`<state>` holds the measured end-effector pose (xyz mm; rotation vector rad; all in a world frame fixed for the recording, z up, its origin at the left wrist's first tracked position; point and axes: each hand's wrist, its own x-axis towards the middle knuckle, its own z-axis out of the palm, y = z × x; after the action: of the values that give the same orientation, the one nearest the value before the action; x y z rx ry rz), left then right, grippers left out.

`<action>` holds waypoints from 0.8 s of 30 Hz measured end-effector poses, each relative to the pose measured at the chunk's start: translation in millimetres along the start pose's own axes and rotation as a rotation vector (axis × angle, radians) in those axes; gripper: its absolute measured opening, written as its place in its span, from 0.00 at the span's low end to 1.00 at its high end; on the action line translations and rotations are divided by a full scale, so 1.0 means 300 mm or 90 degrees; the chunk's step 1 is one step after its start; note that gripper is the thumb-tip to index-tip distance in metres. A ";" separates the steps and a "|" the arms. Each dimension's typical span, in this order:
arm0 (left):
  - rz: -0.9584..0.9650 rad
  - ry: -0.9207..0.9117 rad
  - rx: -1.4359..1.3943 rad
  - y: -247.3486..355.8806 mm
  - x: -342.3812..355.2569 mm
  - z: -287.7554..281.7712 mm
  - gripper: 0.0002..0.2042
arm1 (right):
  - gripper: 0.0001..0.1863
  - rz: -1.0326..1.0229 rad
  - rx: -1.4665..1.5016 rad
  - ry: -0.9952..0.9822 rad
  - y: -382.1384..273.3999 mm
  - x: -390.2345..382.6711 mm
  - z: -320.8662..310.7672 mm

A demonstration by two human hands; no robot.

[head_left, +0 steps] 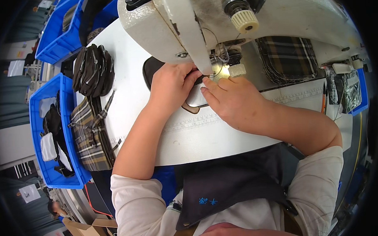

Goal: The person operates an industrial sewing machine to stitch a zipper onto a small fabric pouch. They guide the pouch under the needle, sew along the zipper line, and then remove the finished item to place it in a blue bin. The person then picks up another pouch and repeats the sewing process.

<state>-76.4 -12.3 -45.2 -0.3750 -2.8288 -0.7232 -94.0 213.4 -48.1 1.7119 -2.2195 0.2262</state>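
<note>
A dark, round-cornered fabric piece [151, 69] lies on the white tabletop [183, 147], partly under the left hand [172, 82].

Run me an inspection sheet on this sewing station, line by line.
Surface: white tabletop with ruler markings.
Job's things: dark fabric piece near the needle area of the sewing machine.
Clutter: stacked dark pouches and plaid fabric at left; plaid pieces at right.
Hands: left hand on the dark piece; right hand close beside; grips unclear.
Cables: orange cord below the lower blue bin.
Surroundings: upper blue bin; cardboard box, lower left.
</note>
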 end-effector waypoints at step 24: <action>-0.168 -0.030 -0.262 -0.024 -0.011 -0.031 0.12 | 0.14 0.132 -0.105 0.125 0.068 0.072 0.095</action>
<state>-74.3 -23.5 -41.2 -0.0750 -2.7891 -1.3737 -123.1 190.0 -65.6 1.3161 -2.2019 0.2405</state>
